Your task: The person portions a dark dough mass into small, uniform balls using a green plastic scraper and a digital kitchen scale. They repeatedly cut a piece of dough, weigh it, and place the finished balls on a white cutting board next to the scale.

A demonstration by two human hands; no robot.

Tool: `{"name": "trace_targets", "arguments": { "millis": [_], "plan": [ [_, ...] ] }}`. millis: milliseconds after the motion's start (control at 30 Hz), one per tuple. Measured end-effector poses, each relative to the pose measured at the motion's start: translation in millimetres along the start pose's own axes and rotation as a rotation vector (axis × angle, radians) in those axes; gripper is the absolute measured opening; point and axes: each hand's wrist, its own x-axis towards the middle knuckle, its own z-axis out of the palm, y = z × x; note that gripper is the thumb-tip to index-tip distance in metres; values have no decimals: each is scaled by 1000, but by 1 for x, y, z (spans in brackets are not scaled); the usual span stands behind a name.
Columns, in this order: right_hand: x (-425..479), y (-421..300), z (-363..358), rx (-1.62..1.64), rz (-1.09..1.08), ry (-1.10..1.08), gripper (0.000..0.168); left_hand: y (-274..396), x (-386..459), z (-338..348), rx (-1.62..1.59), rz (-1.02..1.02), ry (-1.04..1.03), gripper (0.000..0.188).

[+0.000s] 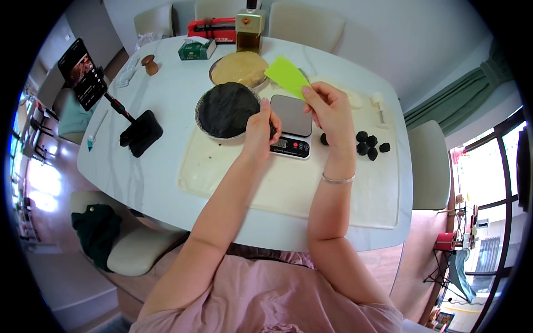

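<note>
My right hand (331, 110) holds a lime-green dough scraper (287, 77) by one corner, raised above the digital kitchen scale (291, 118). My left hand (261, 131) is curled, thumb up, with a dark lump that looks like black dough (272, 130) showing between its fingers. It overlaps the right rim of a round foil-like pan filled with black dough (228, 109); contact with the rim cannot be told. The scale's bare grey plate lies between my hands, its display lit. Several small black dough balls (372, 141) lie right of my right wrist, one partly hidden behind it.
Behind the black dough is a pan of yellowish dough (239, 68). A bottle (250, 29), a tissue box (197, 48) and a wooden stamp-like tool (149, 65) stand farther back. A phone on a stand (82, 75) rises at left. A plunger-type mould (379, 109) lies right on the cream mat (283, 187).
</note>
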Motion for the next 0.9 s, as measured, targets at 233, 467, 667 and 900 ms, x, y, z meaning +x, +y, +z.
{"name": "trace_targets", "arguments": {
  "millis": [233,467,667,900],
  "plan": [
    [2,9,-40,73,-32,133,19,13,26,12,1017,475,-119,41],
    [1,7,-46,137,-36,155,19,10,80,12,1677,542,-265,42],
    [10,20,-46,-13,10,167,20,6,83,18,1803,424,-253,45],
    [14,40,-53,-471,78,207,22,56,17,29,1377,671,-53,36]
  ]
}}
